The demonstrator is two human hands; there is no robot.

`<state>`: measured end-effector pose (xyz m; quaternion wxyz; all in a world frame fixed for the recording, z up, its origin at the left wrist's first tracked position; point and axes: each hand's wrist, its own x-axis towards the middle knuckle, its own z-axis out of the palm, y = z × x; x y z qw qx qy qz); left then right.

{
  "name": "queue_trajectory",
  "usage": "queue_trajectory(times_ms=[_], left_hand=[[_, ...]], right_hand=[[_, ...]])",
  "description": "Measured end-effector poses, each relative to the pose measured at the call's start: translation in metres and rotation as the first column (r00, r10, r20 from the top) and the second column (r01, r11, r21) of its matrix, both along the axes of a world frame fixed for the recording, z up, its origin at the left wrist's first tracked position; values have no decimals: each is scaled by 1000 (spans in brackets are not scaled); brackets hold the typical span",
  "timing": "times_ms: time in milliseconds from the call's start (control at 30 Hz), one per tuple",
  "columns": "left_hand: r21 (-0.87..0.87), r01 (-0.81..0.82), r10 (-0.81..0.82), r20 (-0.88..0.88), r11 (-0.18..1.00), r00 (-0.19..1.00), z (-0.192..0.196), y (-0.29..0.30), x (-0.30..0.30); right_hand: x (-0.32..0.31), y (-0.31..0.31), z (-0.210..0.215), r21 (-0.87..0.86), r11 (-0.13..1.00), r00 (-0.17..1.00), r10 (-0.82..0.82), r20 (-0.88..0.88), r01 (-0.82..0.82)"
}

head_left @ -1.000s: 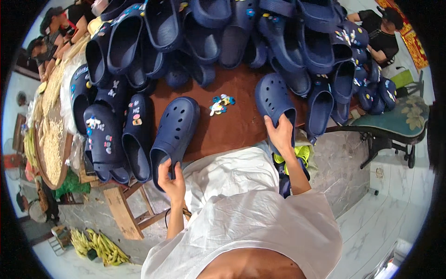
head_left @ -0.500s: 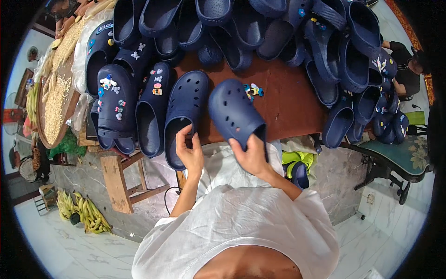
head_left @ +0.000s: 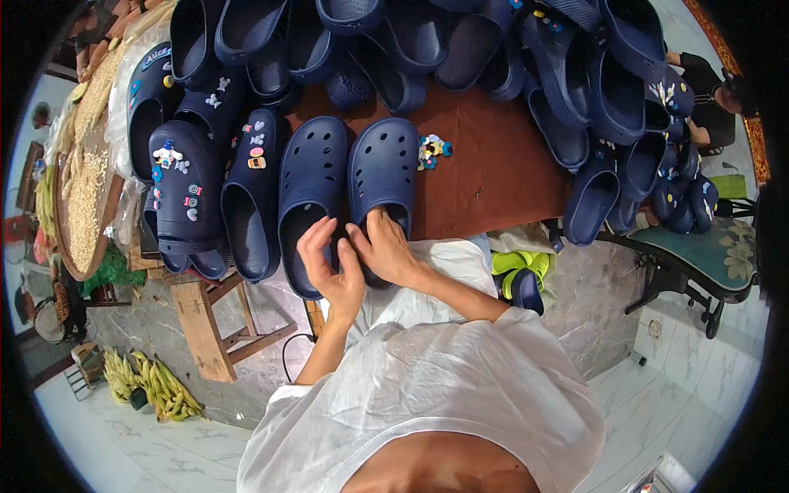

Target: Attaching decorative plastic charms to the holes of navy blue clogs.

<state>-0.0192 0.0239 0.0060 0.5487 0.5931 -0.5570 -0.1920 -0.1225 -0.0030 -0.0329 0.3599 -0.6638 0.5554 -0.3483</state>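
Two plain navy clogs with vent holes lie side by side at the table's near edge, toes away from me. At the left clog [head_left: 314, 164], my left hand [head_left: 335, 279] hovers over the heel opening, fingers curved and apart, with nothing seen in them. My right hand [head_left: 391, 253] has its fingers inside the opening of the right clog [head_left: 385, 163] and grips it; its fingertips are partly hidden. Close beside that clog's toe sits a small heap of colourful shoe charms [head_left: 434, 151]. Further left stands a navy clog with charms [head_left: 187, 185], and a second decorated clog [head_left: 251, 197] is next to it.
Many navy clogs [head_left: 411, 41] are piled along the far side of the brown tabletop [head_left: 501, 156]. A tray of pale kernels [head_left: 86, 197] stands at left, above a wooden stool [head_left: 205, 329]. Lime-green clogs [head_left: 526, 264] lie below the table; a person [head_left: 711, 107] sits at far right.
My right hand has swung the tilted clog leftward and straightened it beside the other clog. My left hand's fingers have spread from a near pinch. The whole view has shifted slightly.
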Motion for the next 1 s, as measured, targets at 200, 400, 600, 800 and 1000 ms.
queue_trajectory(times_ms=[200, 400, 600, 800, 1000], left_hand=[[26, 209, -211, 61, 978, 976, -7, -9, -16], [197, 235, -270, 173, 952, 947, -13, -22, -31], [159, 220, -233, 69, 962, 970, -17, -27, -36], [99, 172, -179, 67, 980, 982, -17, -15, -35], [90, 163, -170, 79, 983, 982, -17, -20, -36]], right_hand=[[-45, 14, 31, -46, 989, 985, 142, 102, -138], [-101, 0, 51, -155, 966, 969, -182, 165, 208], [-136, -58, 5, -356, 927, 939, -220, -263, 117], [-120, -100, -27, -326, 938, 899, -39, -437, -118], [-116, -109, -45, -450, 885, 882, -111, -459, -123]])
